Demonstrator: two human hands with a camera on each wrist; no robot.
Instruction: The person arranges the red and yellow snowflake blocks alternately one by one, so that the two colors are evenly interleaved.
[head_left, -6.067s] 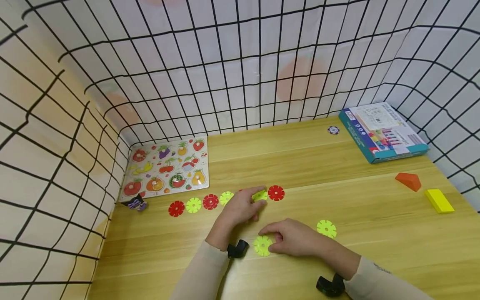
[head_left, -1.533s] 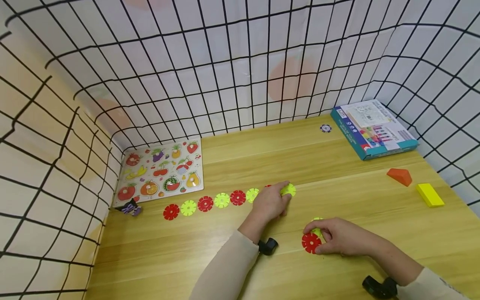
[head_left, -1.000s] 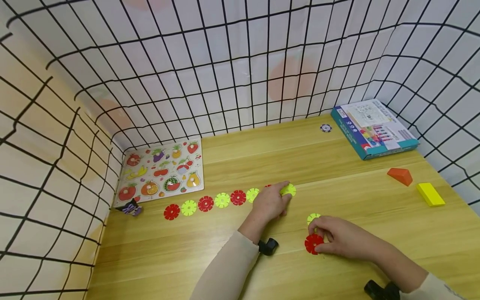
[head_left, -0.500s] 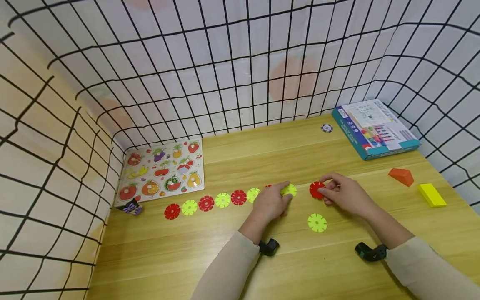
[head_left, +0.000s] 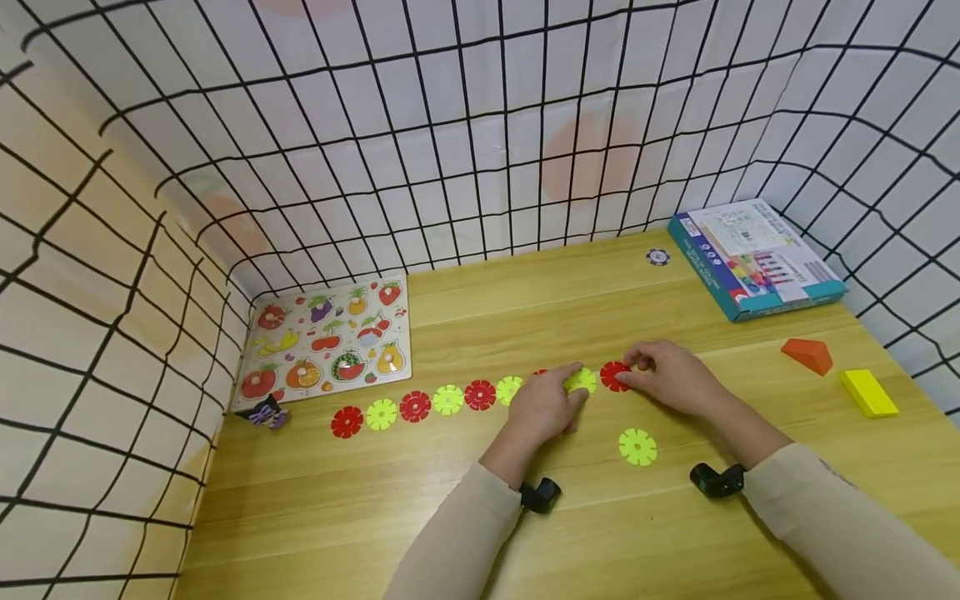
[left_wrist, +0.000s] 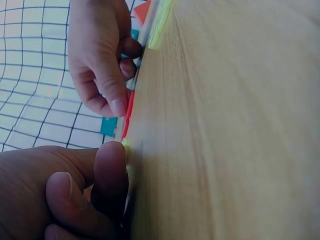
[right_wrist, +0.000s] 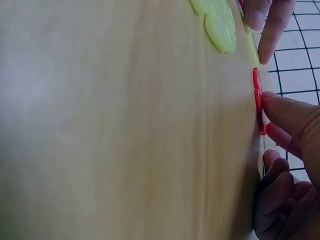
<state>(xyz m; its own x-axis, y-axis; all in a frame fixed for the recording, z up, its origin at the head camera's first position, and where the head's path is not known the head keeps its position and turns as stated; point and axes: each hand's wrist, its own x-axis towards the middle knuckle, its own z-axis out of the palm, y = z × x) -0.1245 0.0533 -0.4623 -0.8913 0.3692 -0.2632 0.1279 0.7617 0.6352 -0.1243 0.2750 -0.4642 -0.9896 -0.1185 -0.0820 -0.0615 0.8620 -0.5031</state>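
A row of flat notched snowflake discs, red and yellow-green in turn, runs across the wooden table, starting from a red disc (head_left: 347, 422). My left hand (head_left: 540, 404) has thumb and forefinger at opposite edges of a yellow-green snowflake disc (head_left: 583, 382) near the row's right end, partly covering a red one behind the hand. Just right of it, my right hand (head_left: 675, 379) pinches a red snowflake disc (head_left: 613, 376) between thumb and fingers, low at the tabletop. In the right wrist view this red disc (right_wrist: 259, 102) shows edge-on under the thumb. Nearer me lies a loose yellow-green disc (head_left: 637, 447).
A fruit puzzle board (head_left: 330, 342) lies back left, with a small purple-and-black figure (head_left: 267, 413) by its corner. At right are a teal box (head_left: 757, 258), a chip (head_left: 657, 257), an orange block (head_left: 807, 356) and a yellow block (head_left: 870, 392). Black wire mesh (head_left: 450, 133) encloses the table.
The row has grown rightward since the earliest frame. My right hand has carried the red disc from near the loose yellow-green one up to the row's right end. My left hand has lately stayed put.
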